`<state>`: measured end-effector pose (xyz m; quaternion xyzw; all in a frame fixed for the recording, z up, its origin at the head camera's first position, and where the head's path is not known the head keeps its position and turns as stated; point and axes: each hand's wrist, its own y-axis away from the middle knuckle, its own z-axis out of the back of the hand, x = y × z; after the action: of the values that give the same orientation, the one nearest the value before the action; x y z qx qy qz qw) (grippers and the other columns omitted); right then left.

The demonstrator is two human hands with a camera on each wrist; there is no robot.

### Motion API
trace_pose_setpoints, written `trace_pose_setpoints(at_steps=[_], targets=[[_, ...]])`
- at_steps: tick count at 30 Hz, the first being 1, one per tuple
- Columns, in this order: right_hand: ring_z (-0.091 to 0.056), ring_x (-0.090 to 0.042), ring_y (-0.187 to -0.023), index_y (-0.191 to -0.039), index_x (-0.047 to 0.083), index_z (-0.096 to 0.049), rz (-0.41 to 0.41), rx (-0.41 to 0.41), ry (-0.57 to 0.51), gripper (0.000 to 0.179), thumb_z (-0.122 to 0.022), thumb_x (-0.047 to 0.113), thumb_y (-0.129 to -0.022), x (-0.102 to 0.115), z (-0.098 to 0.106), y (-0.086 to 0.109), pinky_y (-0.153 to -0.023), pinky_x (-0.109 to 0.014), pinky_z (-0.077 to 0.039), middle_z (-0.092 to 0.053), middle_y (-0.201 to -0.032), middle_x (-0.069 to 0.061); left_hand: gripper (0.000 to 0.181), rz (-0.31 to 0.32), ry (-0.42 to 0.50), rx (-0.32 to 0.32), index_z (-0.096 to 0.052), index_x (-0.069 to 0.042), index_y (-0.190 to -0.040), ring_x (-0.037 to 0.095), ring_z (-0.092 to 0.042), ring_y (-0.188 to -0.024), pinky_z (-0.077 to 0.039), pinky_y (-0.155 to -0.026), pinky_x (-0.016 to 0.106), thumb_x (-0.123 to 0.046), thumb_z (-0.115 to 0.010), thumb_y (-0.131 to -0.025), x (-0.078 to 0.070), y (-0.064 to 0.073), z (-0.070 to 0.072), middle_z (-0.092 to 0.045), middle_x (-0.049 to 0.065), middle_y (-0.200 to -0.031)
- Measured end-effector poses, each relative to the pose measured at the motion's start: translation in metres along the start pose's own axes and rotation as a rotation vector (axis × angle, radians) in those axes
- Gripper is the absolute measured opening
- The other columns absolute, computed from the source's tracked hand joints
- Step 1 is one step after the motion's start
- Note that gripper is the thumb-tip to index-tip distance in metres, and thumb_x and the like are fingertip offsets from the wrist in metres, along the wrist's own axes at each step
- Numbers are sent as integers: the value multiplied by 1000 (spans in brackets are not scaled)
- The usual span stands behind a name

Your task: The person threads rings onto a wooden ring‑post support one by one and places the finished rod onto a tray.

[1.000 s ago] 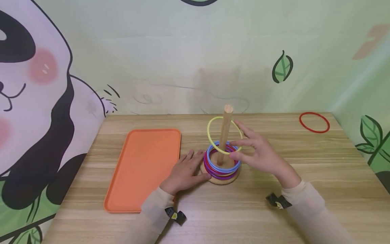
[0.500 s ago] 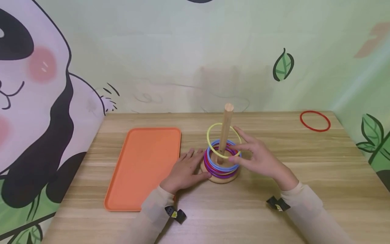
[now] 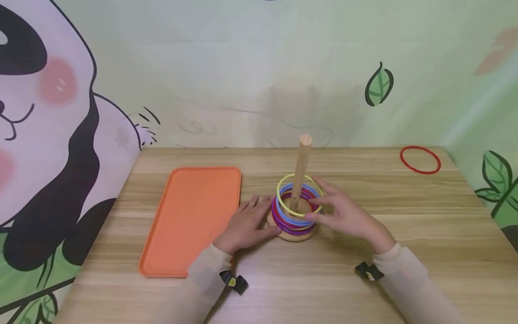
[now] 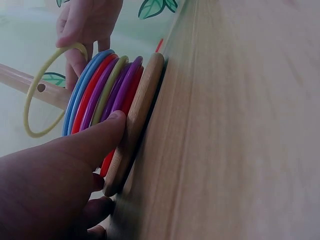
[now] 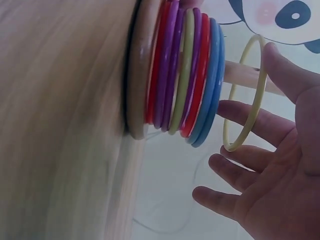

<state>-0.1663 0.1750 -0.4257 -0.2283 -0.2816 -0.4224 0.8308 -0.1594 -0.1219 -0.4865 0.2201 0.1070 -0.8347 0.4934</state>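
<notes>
A wooden peg [image 3: 301, 168] stands upright on a round wooden base [image 4: 134, 127]. Stacked around its foot are several thin rings: two blue rings [image 5: 216, 82] on top, with red, purple and yellow ones below. My right hand [image 3: 346, 213] holds another yellow ring [image 5: 262, 77] at its right side, between thumb and fingers. That ring encircles the peg, tilted, a little above the blue rings. At the stack's left side rests my left hand [image 3: 244, 227], fingers stretched out along it, with the thumb [image 4: 107, 132] against the lower rings and base.
An orange tray [image 3: 190, 220] lies on the left of the wooden table [image 3: 299, 288], partly behind the left forearm. Near the back right corner lies a single red ring [image 3: 439, 163]. A wall with panda and leaf drawings [image 3: 243, 67] borders the table's back.
The right hand has lowered the yellow ring down along the peg, from mid-height to close above the blue rings. The left hand has stayed at the base.
</notes>
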Motion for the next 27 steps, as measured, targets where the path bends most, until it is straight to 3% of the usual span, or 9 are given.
trace_pose_setpoints(at_steps=[19, 27], targets=[[-32, -52, -151, -121, -6, -76, 1, 30, 37, 48, -84, 32, -92, -10, -7, 0, -122, -68, -25, -32, -167, -27, 89, -6, -6, -8, -29, -21, -169, 42, -22, -158, -18, -128, 58, -64, -62, -98, -1, -2, 0, -36, 12, -168], [-28, -51, -153, -139, 1, -68, -30, 52, 23, 60, -84, 35, -92, -11, -11, 1, -121, -71, -23, -28, -169, -26, 90, -11, -13, 2, -31, -15, -168, 42, -22, -158, -18, -128, 58, -63, -62, -99, -1, -1, 1, -35, 13, -169]])
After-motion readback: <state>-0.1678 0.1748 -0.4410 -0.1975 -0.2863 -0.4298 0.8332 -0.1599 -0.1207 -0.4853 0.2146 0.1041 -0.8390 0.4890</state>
